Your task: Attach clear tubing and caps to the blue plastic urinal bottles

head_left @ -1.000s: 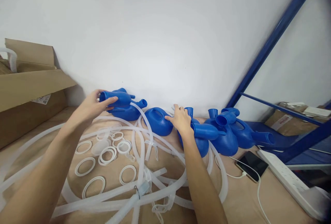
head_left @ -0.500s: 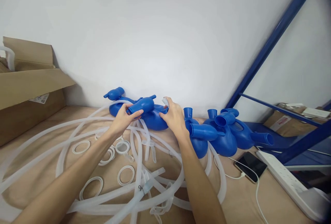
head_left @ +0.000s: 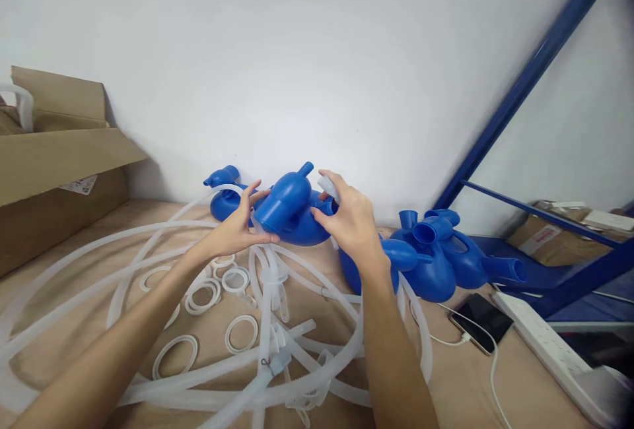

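Observation:
A blue bulb-shaped spout piece (head_left: 290,195), with a narrow tip and a wide end, is tilted up between my hands. My left hand (head_left: 238,224) cups its wide end, thumb below and fingers behind. Behind and below it is a round blue plastic bottle (head_left: 312,231). My right hand (head_left: 354,218) grips this bottle by its short neck, thumb on the near side. A small whitish translucent piece (head_left: 327,185) shows at the right index finger; its kind is unclear. How the spout piece joins the bottle is hidden.
Long translucent hoses (head_left: 198,376) and several white rings (head_left: 242,334) cover the brown tabletop. Several more blue bottles (head_left: 428,277) stand to the right, near a phone (head_left: 480,322) and a power strip (head_left: 542,343). At left is an open cardboard box (head_left: 59,165); a blue rack post (head_left: 525,86) rises at right.
My hands have lifted the bottle and spout piece slightly and brought them closer. The spout's tip now points more upward. A hanging hose end below has shifted.

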Demonstrator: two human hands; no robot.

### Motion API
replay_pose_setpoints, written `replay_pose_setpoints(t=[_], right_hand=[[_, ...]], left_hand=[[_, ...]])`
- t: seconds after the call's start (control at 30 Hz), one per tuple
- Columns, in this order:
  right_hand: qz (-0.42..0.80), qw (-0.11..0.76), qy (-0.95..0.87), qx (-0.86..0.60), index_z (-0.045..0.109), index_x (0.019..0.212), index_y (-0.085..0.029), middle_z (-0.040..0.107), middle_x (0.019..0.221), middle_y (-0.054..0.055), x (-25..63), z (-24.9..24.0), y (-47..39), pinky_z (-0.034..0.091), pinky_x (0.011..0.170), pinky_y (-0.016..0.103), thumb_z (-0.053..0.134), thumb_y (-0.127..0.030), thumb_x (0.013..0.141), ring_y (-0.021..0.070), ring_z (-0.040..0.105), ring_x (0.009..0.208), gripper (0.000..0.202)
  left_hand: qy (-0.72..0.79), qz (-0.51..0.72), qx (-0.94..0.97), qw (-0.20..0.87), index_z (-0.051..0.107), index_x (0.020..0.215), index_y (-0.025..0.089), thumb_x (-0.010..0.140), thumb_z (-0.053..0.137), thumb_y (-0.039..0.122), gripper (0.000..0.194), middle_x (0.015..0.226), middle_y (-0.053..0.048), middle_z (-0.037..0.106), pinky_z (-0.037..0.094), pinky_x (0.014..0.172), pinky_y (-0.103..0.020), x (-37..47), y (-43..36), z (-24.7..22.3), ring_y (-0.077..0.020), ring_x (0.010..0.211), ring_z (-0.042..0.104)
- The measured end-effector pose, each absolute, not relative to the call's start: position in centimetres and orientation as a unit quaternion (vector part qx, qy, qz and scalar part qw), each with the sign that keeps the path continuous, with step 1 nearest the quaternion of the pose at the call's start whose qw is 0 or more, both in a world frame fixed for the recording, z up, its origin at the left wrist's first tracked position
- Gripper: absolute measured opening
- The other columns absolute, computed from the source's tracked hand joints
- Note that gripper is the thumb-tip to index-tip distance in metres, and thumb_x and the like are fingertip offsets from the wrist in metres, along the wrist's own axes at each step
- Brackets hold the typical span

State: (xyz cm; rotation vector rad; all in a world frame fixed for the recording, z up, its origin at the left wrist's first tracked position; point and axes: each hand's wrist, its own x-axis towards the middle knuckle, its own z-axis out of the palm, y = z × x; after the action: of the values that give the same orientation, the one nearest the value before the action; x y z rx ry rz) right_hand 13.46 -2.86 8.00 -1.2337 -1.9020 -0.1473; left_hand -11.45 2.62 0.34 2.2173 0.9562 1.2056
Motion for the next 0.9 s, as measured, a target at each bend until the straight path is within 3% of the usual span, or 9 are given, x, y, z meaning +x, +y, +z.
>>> replay_pose_setpoints(t=[0.17,0.3,0.4,0.57,0.63,0.73,0.8,0.9], right_hand=[[-0.100,0.450,-0.780,-0.424,0.055,0.143,-0.026,0.076,0.102,0.002,14.5,8.6,-3.7,0.055,0.091,0.041,0.067,-0.017,0.084,0.0247,0.071,0.095,0.061],[-0.180,0.435,-0.802,-0.367,0.056,0.144,-0.023,0.074,0.115,0.007,13.6,8.8,-4.7,0.056,0.094,0.043,0.059,-0.014,0.092,0.0255,0.069,0.102,0.052],[-0.218,0.452,-0.789,-0.354,0.058,0.142,-0.022,0.073,0.117,0.009,12.9,9.2,-5.8,0.056,0.094,0.043,0.056,-0.019,0.098,0.0256,0.068,0.103,0.044],[-0.158,0.548,-0.735,-0.366,0.063,0.129,-0.026,0.073,0.119,0.006,12.5,9.8,-6.8,0.056,0.095,0.039,0.055,-0.031,0.102,0.0238,0.068,0.110,0.028],[-0.143,0.584,-0.702,-0.383,0.061,0.128,-0.026,0.071,0.123,0.007,12.3,9.7,-6.6,0.055,0.099,0.040,0.053,-0.032,0.104,0.0240,0.067,0.113,0.027],[-0.089,0.607,-0.681,-0.400,0.057,0.131,-0.027,0.068,0.130,0.007,11.3,8.9,-5.6,0.053,0.101,0.040,0.050,-0.035,0.105,0.0239,0.065,0.118,0.028],[-0.001,0.580,-0.697,-0.421,0.054,0.132,-0.027,0.068,0.129,0.008,10.1,7.7,-4.4,0.053,0.099,0.039,0.048,-0.037,0.105,0.0236,0.066,0.116,0.029],[0.133,0.474,-0.724,-0.483,0.054,0.129,-0.024,0.072,0.113,0.008,8.2,5.2,-1.9,0.051,0.098,0.042,0.045,-0.033,0.105,0.0253,0.069,0.108,0.027]], left_hand=[[0.344,0.413,0.840,0.078,0.052,0.142,0.020,0.094,0.056,0.037,0.051,0.151,-0.016,0.054,0.041,0.118,-0.053,-12.5,3.3,0.8,-0.0346,0.139,0.052],[0.348,0.424,0.836,0.003,0.052,0.141,0.018,0.099,0.047,0.033,0.045,0.145,-0.017,0.061,0.051,0.107,-0.049,-12.2,3.3,0.4,-0.0319,0.129,0.062],[0.341,0.451,0.819,-0.100,0.049,0.140,0.019,0.102,0.043,0.031,0.041,0.149,-0.017,0.059,0.050,0.107,-0.049,-12.1,2.8,0.9,-0.0313,0.134,0.059],[0.387,0.510,0.725,-0.254,0.053,0.135,0.020,0.103,0.044,0.025,0.033,0.152,-0.012,0.058,0.047,0.113,-0.042,-13.6,1.6,2.8,-0.0252,0.143,0.053],[0.422,0.537,0.678,-0.271,0.055,0.132,0.018,0.102,0.045,0.024,0.032,0.145,-0.011,0.064,0.050,0.108,-0.040,-14.9,1.4,3.6,-0.0238,0.137,0.059],[0.492,0.584,0.584,-0.275,0.058,0.122,0.017,0.098,0.048,0.024,0.027,0.118,-0.009,0.076,0.056,0.095,-0.041,-16.6,1.5,4.0,-0.0233,0.108,0.073],[0.505,0.577,0.600,-0.228,0.058,0.122,0.017,0.099,0.045,0.026,0.028,0.106,-0.008,0.077,0.057,0.088,-0.040,-16.7,1.9,3.6,-0.0227,0.094,0.074],[0.463,0.505,0.721,-0.103,0.060,0.125,0.018,0.103,0.040,0.033,0.034,0.108,-0.008,0.078,0.059,0.086,-0.037,-15.2,2.8,2.1,-0.0221,0.095,0.075]])
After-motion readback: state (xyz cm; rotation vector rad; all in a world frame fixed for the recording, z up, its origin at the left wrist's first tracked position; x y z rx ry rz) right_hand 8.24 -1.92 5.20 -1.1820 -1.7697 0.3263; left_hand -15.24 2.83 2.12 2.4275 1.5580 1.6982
